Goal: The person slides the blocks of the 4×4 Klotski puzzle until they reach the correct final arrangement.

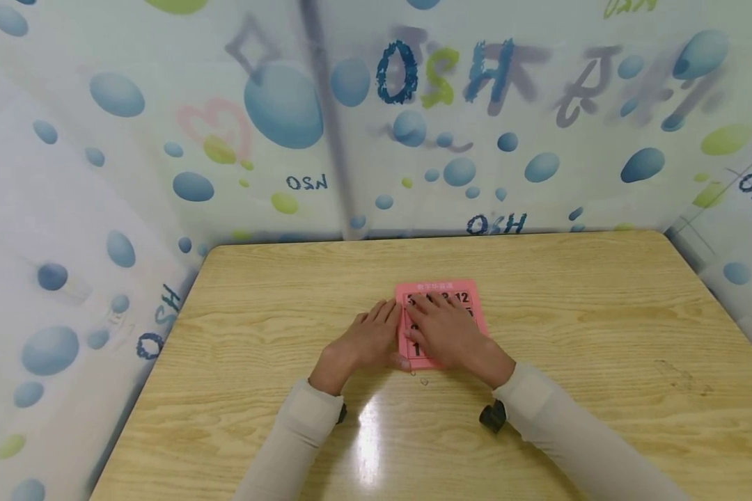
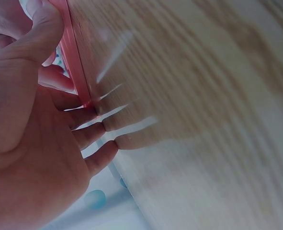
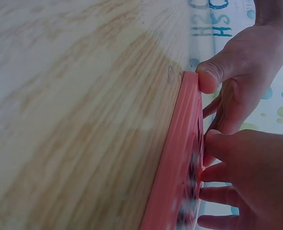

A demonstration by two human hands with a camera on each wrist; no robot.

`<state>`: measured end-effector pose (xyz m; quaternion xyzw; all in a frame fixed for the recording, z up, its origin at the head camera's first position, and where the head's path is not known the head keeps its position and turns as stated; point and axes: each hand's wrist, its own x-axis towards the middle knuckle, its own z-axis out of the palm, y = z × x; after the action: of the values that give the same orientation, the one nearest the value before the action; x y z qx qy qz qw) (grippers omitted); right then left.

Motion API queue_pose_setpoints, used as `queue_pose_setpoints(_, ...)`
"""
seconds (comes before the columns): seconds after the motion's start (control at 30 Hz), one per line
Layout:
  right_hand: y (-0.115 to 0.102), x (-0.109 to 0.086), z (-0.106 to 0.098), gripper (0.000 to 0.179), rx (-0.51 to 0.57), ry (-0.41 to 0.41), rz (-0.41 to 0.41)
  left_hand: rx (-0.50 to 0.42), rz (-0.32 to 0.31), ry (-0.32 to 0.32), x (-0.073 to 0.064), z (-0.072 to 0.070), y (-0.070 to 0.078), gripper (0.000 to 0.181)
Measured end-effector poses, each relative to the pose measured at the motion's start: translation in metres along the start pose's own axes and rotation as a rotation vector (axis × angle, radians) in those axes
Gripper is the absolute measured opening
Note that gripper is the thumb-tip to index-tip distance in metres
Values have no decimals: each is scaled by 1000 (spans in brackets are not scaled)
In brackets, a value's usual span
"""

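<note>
A pink number sliding puzzle point(image 1: 440, 286) lies flat on the wooden table, its black numbers partly covered by fingers. My left hand point(image 1: 371, 339) rests along the puzzle's left side, its thumb at the near left corner. In the left wrist view, the left fingers point(image 2: 103, 160) are spread and fairly straight, with several tips down at the tabletop beside the pink frame point(image 2: 74, 52). Over the number tiles lies my right hand point(image 1: 448, 330), palm down, with its fingertips on them. The right wrist view has the right fingers point(image 3: 219, 195) extended against the puzzle's face.
The wooden table point(image 1: 276, 285) extends around the puzzle on all sides. Behind it hangs a pale curtain point(image 1: 376, 160) printed with blue and green drops. A dark wrist device point(image 1: 493, 416) sits under the right cuff. Light glares off the table's near part.
</note>
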<state>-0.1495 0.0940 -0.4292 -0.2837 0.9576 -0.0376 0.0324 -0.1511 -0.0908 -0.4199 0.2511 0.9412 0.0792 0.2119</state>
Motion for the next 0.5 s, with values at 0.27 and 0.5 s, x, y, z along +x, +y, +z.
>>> queue_pose_setpoints(0.27,0,-9,0,53,-10,24,-26,-12,-4,-5,0,-1,1,112)
queue_pose_setpoints(0.5,-3,-21,-3,53,26,15,-33,-18,-3,-2,-1,0,0,112)
